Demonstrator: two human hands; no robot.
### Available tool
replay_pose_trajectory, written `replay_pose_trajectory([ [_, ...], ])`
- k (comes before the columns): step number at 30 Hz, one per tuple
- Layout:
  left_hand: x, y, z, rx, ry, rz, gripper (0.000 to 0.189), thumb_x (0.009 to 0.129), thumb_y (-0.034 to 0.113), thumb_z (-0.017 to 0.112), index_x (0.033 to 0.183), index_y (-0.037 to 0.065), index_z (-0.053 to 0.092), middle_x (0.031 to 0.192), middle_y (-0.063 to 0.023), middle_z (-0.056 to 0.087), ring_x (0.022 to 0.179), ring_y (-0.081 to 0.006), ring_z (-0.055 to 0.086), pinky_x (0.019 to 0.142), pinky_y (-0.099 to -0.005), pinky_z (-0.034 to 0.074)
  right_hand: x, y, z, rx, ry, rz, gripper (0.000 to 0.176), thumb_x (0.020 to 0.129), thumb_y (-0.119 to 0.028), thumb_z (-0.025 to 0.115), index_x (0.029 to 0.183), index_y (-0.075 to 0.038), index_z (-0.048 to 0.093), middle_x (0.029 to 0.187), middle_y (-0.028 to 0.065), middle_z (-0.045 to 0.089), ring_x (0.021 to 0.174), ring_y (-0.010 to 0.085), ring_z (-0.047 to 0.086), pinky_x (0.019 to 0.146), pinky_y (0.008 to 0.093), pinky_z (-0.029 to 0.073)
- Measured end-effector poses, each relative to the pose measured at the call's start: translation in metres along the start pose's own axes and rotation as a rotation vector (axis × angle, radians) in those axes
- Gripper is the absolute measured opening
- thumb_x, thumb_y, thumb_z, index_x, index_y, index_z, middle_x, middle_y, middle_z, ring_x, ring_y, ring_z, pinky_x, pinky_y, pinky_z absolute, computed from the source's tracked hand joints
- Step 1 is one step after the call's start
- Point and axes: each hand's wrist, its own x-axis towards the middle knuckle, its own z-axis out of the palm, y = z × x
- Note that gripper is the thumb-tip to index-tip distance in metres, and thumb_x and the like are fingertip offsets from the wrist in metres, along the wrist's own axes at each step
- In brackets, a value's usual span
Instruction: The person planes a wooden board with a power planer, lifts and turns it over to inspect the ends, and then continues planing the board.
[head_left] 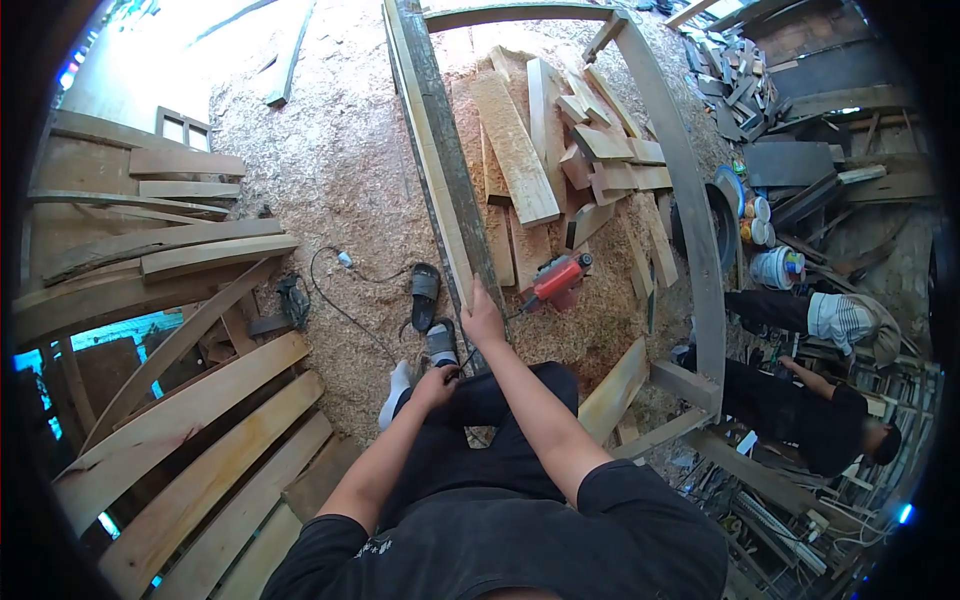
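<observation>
My right hand grips the near end of a long, narrow wooden strip, which runs away from me along a dark, weathered beam. Closer to my lap, my left hand is closed around a small dark thing; I cannot tell what it is. A red power tool rests to the right of my right hand, beside a pile of cut boards. Two dark slide sandals lie on the floor ahead of my left hand, near my white-socked foot.
Wood shavings cover the floor, where a black cable curls. Planks lean at the left. A wooden frame stands at the right; beyond it a person in black works near buckets and scrap wood.
</observation>
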Motion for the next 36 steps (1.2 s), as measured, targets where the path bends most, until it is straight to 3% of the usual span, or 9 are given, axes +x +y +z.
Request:
replay_pose_trajectory([
  [8,0.002,-0.021,0.002,0.084,-0.019,-0.080,0.032,0.091,0.025,0.068,0.116,0.007,0.073,0.110,-0.0227,0.074,0.105,-0.0409,0.070,0.094,-0.0485,0.055,-0.007,-0.007,-0.022,-0.081,-0.044,0.066,0.090,0.090,-0.030,0.074,0.163,-0.004,0.028,0.139,0.0290,0.059,0.123,0.0464,0.061,0.105,0.0496,0.050],
  [15,-0.013,-0.003,0.000,-0.074,-0.046,-0.155,0.033,0.094,0.025,0.065,0.122,0.009,0.070,0.121,-0.0220,0.073,0.115,-0.0398,0.069,0.098,-0.0456,0.054,0.011,-0.006,-0.033,-0.024,0.129,-0.068,0.084,0.090,-0.035,0.074,0.159,-0.002,0.039,0.144,0.0287,0.057,0.132,0.0443,0.057,0.112,0.0468,0.046],
  [20,-0.017,-0.009,-0.001,-0.005,0.035,-0.185,0.043,0.093,0.029,0.068,0.128,0.005,0.067,0.120,-0.0240,0.073,0.116,-0.0392,0.069,0.100,-0.0451,0.054,0.024,-0.003,-0.069,0.070,0.204,0.098,0.068,0.092,-0.032,0.071,0.146,0.005,0.052,0.140,0.0324,0.059,0.129,0.0463,0.058,0.106,0.0497,0.049],
  [24,-0.022,-0.016,-0.005,0.139,-0.039,-0.266,0.047,0.091,0.028,0.070,0.132,0.003,0.066,0.118,-0.0240,0.073,0.114,-0.0389,0.070,0.099,-0.0450,0.055,0.049,0.092,-0.055,0.054,0.503,0.210,0.062,0.090,-0.029,0.073,0.139,0.006,0.058,0.128,0.0298,0.067,0.119,0.0419,0.066,0.102,0.0454,0.051],
  [27,-0.027,-0.030,0.006,0.125,-0.043,-0.298,0.047,0.092,0.029,0.070,0.133,0.005,0.066,0.115,-0.0222,0.075,0.107,-0.0377,0.073,0.095,-0.0432,0.056,0.060,0.133,-0.080,0.107,0.474,0.285,0.058,0.089,-0.026,0.073,0.136,0.006,0.060,0.126,0.0278,0.069,0.116,0.0400,0.067,0.100,0.0456,0.053],
  [30,-0.033,-0.036,0.010,-0.106,-0.067,-0.354,0.038,0.096,0.027,0.067,0.127,0.005,0.068,0.109,-0.0172,0.077,0.099,-0.0316,0.075,0.089,-0.0400,0.058,0.074,0.158,-0.087,0.164,0.398,0.529,0.050,0.090,-0.029,0.073,0.124,0.007,0.064,0.117,0.0268,0.071,0.116,0.0413,0.067,0.101,0.0473,0.052],
  [32,-0.044,-0.030,0.004,-0.253,-0.091,-0.391,0.028,0.100,0.023,0.064,0.120,0.005,0.069,0.102,-0.0117,0.078,0.095,-0.0239,0.075,0.085,-0.0366,0.058,0.074,0.144,-0.103,0.492,0.367,0.710,0.049,0.088,-0.029,0.075,0.120,0.006,0.065,0.117,0.0249,0.072,0.114,0.0378,0.070,0.097,0.0464,0.056],
  [33,-0.044,-0.040,0.009,-0.251,-0.105,-0.397,0.028,0.100,0.023,0.064,0.120,0.005,0.069,0.102,-0.0117,0.078,0.095,-0.0239,0.075,0.085,-0.0366,0.058,0.101,0.243,-0.056,0.460,0.380,0.703,0.051,0.088,-0.028,0.076,0.122,0.007,0.065,0.122,0.0248,0.070,0.113,0.0360,0.071,0.096,0.0455,0.057],
  [36,-0.044,-0.076,0.021,-0.339,-0.090,-0.457,0.022,0.101,0.016,0.064,0.119,0.003,0.068,0.099,-0.0081,0.076,0.089,-0.0192,0.073,0.082,-0.0358,0.058,0.120,0.286,-0.035,0.552,0.386,0.794,0.052,0.090,-0.028,0.075,0.126,0.008,0.064,0.127,0.0257,0.068,0.113,0.0364,0.071,0.095,0.0444,0.058],
])
